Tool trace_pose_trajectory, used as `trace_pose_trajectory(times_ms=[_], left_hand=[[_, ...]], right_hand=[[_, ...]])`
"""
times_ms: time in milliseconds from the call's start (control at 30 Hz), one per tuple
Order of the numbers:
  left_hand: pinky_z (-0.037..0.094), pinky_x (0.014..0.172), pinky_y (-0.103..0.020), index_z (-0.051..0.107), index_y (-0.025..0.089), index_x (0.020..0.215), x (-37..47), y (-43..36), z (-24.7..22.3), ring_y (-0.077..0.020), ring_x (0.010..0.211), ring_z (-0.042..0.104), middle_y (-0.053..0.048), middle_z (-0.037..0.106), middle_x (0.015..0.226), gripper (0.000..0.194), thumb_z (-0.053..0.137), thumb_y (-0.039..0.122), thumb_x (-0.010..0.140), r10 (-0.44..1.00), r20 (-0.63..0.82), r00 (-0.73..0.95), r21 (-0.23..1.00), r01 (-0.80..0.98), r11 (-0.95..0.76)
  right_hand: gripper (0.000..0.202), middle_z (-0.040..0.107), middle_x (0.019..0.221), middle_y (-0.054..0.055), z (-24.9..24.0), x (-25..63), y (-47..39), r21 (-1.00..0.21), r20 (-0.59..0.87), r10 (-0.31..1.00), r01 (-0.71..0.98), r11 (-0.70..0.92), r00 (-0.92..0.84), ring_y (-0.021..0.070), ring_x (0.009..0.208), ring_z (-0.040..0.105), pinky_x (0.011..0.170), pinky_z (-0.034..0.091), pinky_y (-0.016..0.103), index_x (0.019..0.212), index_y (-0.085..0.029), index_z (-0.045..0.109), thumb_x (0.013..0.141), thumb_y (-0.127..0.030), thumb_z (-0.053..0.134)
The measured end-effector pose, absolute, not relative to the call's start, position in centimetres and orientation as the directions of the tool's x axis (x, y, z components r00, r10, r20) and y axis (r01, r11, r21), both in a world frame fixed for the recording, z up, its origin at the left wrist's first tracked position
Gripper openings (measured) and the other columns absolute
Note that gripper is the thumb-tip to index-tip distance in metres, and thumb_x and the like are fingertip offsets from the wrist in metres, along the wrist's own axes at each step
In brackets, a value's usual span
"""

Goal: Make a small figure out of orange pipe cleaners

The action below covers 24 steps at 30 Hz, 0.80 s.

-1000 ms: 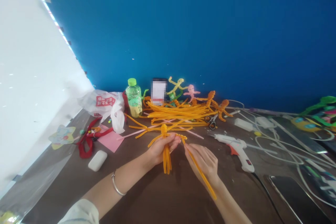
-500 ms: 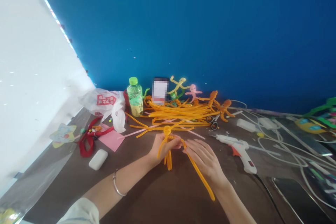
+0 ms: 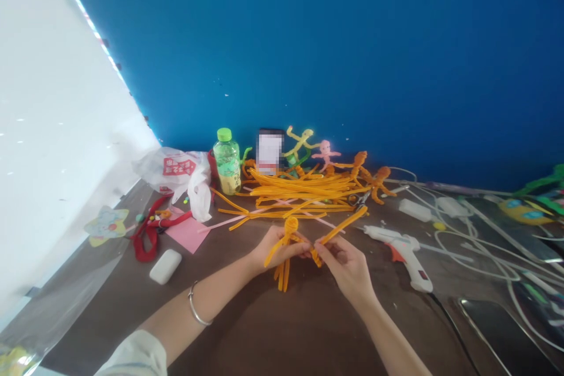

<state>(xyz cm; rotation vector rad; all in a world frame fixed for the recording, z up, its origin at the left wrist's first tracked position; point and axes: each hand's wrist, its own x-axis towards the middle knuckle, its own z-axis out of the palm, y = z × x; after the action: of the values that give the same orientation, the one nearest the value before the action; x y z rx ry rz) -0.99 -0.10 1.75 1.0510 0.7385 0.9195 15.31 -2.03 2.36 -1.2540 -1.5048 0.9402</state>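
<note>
An orange pipe-cleaner figure with a coiled round head and dangling strands is pinched in my left hand. My right hand grips an orange pipe-cleaner strand on the figure's right side; its long end slants up and away to the right, and a short bent part hangs between the hands. Both hands are close together above the table. Beyond them lies a pile of orange pipe cleaners, with scissors partly hidden at its right end.
A glue gun and phone lie at right, near tangled white cables. Behind stand a green-capped bottle and finished figures. At left are a plastic bag, red strap, pink paper and white case.
The strand's long end has swung from pointing down toward me to pointing up and away. My right hand has turned and its fingers have closed into a pinch. The figure's head has shifted slightly right.
</note>
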Motion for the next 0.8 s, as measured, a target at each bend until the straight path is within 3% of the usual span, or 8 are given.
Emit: trace_pose_trajectory(times_ms=[100, 167, 300, 433, 567, 667, 800], left_hand=[[0.048, 0.067, -0.026, 0.067, 0.011, 0.075, -1.2, -0.1, 1.8, -0.0140, 0.063, 0.060, -0.005, 0.065, 0.066, 0.028, 0.069, 0.036, 0.062, 0.872, -0.115, 0.475, 0.921, -0.278, 0.273], [0.048, 0.067, -0.026, 0.067, 0.010, 0.075, -1.2, -0.1, 1.8, -0.0140, 0.063, 0.060, -0.005, 0.065, 0.067, 0.030, 0.070, 0.036, 0.060, 0.846, -0.139, 0.515, 0.894, -0.302, 0.331], [0.047, 0.064, -0.024, 0.066, 0.009, 0.074, -1.2, -0.3, 1.5, -0.0136, 0.062, 0.061, -0.005, 0.065, 0.066, 0.029, 0.073, 0.032, 0.058, 0.787, -0.168, 0.594, 0.819, -0.360, 0.447], [0.046, 0.061, -0.020, 0.065, 0.010, 0.075, -1.1, -0.5, 1.1, -0.0110, 0.061, 0.061, -0.005, 0.065, 0.065, 0.024, 0.073, 0.026, 0.059, 0.719, -0.212, 0.661, 0.715, -0.396, 0.576], [0.046, 0.060, -0.017, 0.062, 0.011, 0.077, -1.0, -0.5, 0.8, -0.0087, 0.060, 0.061, -0.003, 0.064, 0.064, 0.023, 0.073, 0.023, 0.061, 0.696, -0.252, 0.672, 0.561, -0.484, 0.671], [0.046, 0.059, -0.015, 0.061, 0.011, 0.076, -0.9, -0.6, 0.8, -0.0076, 0.059, 0.060, -0.002, 0.062, 0.062, 0.018, 0.071, 0.019, 0.064, 0.707, -0.280, 0.650, 0.471, -0.548, 0.691], [0.046, 0.061, -0.015, 0.061, 0.011, 0.075, -0.8, -0.6, 1.2, -0.0075, 0.061, 0.060, -0.002, 0.061, 0.063, 0.015, 0.070, 0.016, 0.065, 0.757, -0.305, 0.578, 0.441, -0.618, 0.650]], right_hand=[[0.018, 0.058, 0.058, 0.001, 2.6, 14.9, -2.0, -1.000, -0.017, 0.994, 0.003, -0.017, -0.106, 0.0124, 0.052, 0.053, 0.049, 0.043, 0.023, 0.070, -0.016, 0.058, 0.072, -0.033, 0.064], [0.017, 0.058, 0.061, 0.001, 2.6, 14.6, -2.0, -0.973, -0.110, 0.977, -0.179, -0.143, -0.181, 0.0122, 0.055, 0.053, 0.053, 0.044, 0.024, 0.073, -0.016, 0.058, 0.071, -0.032, 0.065], [0.015, 0.056, 0.059, -0.001, 2.8, 13.8, -2.5, -0.824, -0.259, 0.921, -0.431, -0.368, -0.290, 0.0101, 0.053, 0.052, 0.056, 0.044, 0.023, 0.069, -0.017, 0.057, 0.068, -0.027, 0.069], [0.016, 0.053, 0.056, -0.004, 2.8, 13.5, -2.9, -0.675, -0.326, 0.872, -0.556, -0.485, -0.366, 0.0084, 0.052, 0.051, 0.055, 0.044, 0.021, 0.067, -0.020, 0.054, 0.067, -0.025, 0.069], [0.016, 0.051, 0.053, -0.005, 2.4, 13.3, -3.0, -0.683, -0.300, 0.899, -0.586, -0.436, -0.319, 0.0099, 0.055, 0.052, 0.056, 0.044, 0.022, 0.070, -0.023, 0.052, 0.068, -0.029, 0.067], [0.018, 0.058, 0.062, -0.003, 2.0, 13.2, -2.8, -0.742, -0.265, 0.937, -0.573, -0.349, -0.228, 0.0109, 0.058, 0.054, 0.058, 0.044, 0.023, 0.068, -0.022, 0.053, 0.066, -0.031, 0.069], [0.016, 0.060, 0.064, 0.000, 1.2, 13.3, -2.7, -0.933, -0.124, 0.992, -0.337, -0.123, -0.018, 0.0125, 0.056, 0.053, 0.054, 0.043, 0.025, 0.069, -0.020, 0.060, 0.065, -0.032, 0.069]])
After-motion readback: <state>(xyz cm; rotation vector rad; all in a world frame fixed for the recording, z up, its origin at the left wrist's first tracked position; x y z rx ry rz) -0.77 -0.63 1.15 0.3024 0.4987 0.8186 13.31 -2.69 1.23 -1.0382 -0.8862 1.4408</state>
